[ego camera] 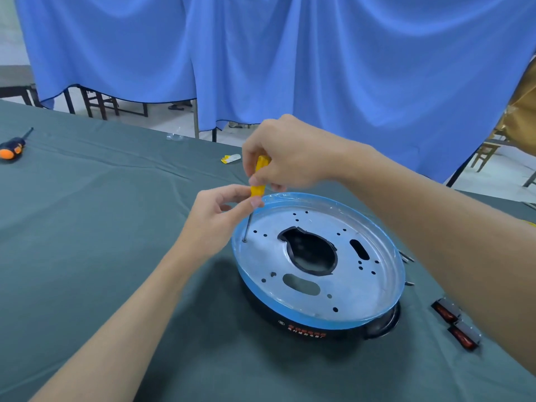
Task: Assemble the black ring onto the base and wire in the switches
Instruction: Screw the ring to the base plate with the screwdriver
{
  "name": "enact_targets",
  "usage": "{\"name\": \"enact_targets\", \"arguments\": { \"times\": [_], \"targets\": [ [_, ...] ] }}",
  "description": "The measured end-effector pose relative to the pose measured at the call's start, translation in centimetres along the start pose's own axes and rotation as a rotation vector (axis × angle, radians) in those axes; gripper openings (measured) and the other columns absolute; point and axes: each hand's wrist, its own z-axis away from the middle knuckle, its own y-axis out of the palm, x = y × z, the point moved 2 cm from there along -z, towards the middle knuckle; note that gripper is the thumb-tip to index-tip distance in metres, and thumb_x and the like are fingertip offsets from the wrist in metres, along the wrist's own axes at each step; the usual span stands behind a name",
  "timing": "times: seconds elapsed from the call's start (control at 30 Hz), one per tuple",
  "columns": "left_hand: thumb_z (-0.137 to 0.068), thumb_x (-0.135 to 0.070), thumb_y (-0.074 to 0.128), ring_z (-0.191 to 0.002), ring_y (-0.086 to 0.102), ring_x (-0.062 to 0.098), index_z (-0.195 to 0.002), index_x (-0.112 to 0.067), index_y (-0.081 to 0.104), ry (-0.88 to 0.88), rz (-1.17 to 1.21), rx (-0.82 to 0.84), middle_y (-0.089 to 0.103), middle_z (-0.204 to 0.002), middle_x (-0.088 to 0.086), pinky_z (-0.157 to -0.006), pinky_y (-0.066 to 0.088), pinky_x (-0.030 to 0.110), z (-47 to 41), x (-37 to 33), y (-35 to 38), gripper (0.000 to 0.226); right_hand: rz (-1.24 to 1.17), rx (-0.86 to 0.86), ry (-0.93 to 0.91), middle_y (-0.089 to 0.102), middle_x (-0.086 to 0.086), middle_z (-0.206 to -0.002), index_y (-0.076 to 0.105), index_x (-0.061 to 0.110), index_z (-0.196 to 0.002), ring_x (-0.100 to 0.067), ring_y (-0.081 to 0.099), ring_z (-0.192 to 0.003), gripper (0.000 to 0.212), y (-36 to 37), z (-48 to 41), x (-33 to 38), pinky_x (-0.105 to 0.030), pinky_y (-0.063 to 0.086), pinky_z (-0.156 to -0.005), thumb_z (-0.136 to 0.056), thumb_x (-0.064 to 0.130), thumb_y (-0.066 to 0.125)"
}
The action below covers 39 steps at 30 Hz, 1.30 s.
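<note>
Left hand (220, 217), right hand (290, 152) grip screwdriver (257, 190) on base (362, 288).

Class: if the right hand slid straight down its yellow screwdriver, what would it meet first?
Probably the left hand, whose fingers pinch the screwdriver handle just below it; beyond that, the metal base.

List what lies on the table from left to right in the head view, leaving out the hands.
Orange-and-black screwdriver → yellow-and-white scrap → round base → red switches.
</note>
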Motion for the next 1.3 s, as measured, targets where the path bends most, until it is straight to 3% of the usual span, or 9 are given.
{"name": "enact_targets", "arguments": {
  "times": [0.13,0.27,0.4,0.63,0.77,0.9,1.07,1.23,1.3],
  "targets": [
    [-0.072,-0.036,0.075,-0.077,0.062,0.005,-0.084,-0.026,0.071,0.028,-0.078,-0.068,0.071,-0.081,-0.014,-0.088,0.046,0.044,0.1,0.0,0.5,0.016,0.054,-0.041,0.007,0.053,-0.003,-0.055,0.048,0.014,-0.060,-0.010,0.048,-0.054,0.042,1.0,-0.3,0.3,-0.033,0.047,-0.059,-0.095,0.037,0.051],
    [-0.074,-0.032,0.073,-0.073,0.061,0.007,-0.080,-0.027,0.072,0.025,-0.046,-0.076,0.070,-0.076,-0.013,-0.085,0.048,0.048,-0.2,0.1,0.1,0.008,-0.067,-0.019,-0.019,0.055,0.007,-0.058,0.062,0.021,-0.076,-0.004,0.053,-0.052,0.017,0.3,0.1,0.0,-0.028,0.047,-0.058,-0.087,0.034,0.065],
    [-0.071,-0.034,0.076,-0.073,0.061,0.003,-0.079,-0.030,0.072,0.036,-0.070,-0.099,0.070,-0.077,-0.017,-0.087,0.047,0.047,-0.1,0.0,0.1,0.010,0.027,-0.080,0.012,0.045,0.001,-0.063,0.043,0.022,-0.062,-0.009,0.039,-0.060,0.039,1.0,-0.4,0.2,-0.030,0.034,-0.059,-0.091,0.044,0.055],
    [-0.070,-0.035,0.077,-0.072,0.062,0.006,-0.077,-0.024,0.075,0.005,-0.053,-0.113,0.072,-0.076,-0.014,-0.093,0.047,0.058,-0.1,-0.1,0.0,0.013,-0.043,-0.154,-0.013,0.044,0.008,-0.063,0.059,0.016,-0.074,-0.005,0.038,-0.062,0.028,0.4,-0.1,0.3,-0.025,0.031,-0.053,-0.089,0.040,0.064],
    [-0.072,-0.035,0.075,-0.071,0.062,0.006,-0.077,-0.030,0.075,0.013,-0.057,-0.110,0.072,-0.074,-0.014,-0.091,0.048,0.059,-0.2,0.1,-0.1,0.007,-0.092,-0.076,-0.042,0.065,0.004,-0.082,0.067,0.021,-0.089,-0.002,0.054,-0.066,0.010,-0.2,0.3,0.0,-0.029,0.048,-0.068,-0.084,0.029,0.070],
    [-0.072,-0.037,0.076,-0.072,0.063,0.007,-0.079,-0.032,0.076,0.007,-0.058,-0.095,0.073,-0.076,-0.012,-0.094,0.047,0.059,0.0,-0.2,0.1,0.009,-0.060,-0.154,-0.005,0.053,0.003,-0.062,0.063,0.014,-0.076,-0.009,0.046,-0.062,0.026,0.0,0.2,0.1,-0.029,0.038,-0.052,-0.087,0.037,0.065],
    [-0.073,-0.037,0.075,-0.072,0.061,0.005,-0.078,-0.034,0.076,0.015,-0.077,-0.091,0.073,-0.075,-0.012,-0.093,0.047,0.058,-0.1,-0.1,0.0,0.006,-0.090,-0.070,-0.031,0.061,0.006,-0.064,0.065,0.023,-0.081,-0.007,0.053,-0.064,0.007,-0.2,0.5,0.0,-0.031,0.049,-0.065,-0.082,0.027,0.071],
    [-0.072,-0.037,0.077,-0.072,0.064,0.004,-0.076,-0.033,0.076,0.031,-0.082,-0.102,0.073,-0.077,-0.016,-0.092,0.049,0.055,0.0,-0.1,0.0,0.006,-0.020,-0.115,0.028,0.051,-0.004,-0.063,0.062,0.009,-0.073,-0.013,0.042,-0.058,0.037,0.1,0.3,0.0,-0.030,0.038,-0.053,-0.089,0.042,0.062],
    [-0.073,-0.035,0.075,-0.069,0.062,0.003,-0.077,-0.034,0.076,0.034,-0.078,-0.098,0.073,-0.075,-0.017,-0.091,0.047,0.055,0.0,0.0,-0.1,0.004,-0.024,-0.044,0.008,0.052,0.003,-0.060,0.064,0.015,-0.077,-0.009,0.045,-0.057,0.025,-0.1,0.4,0.1,-0.029,0.040,-0.054,-0.087,0.038,0.065]
  ]
}}
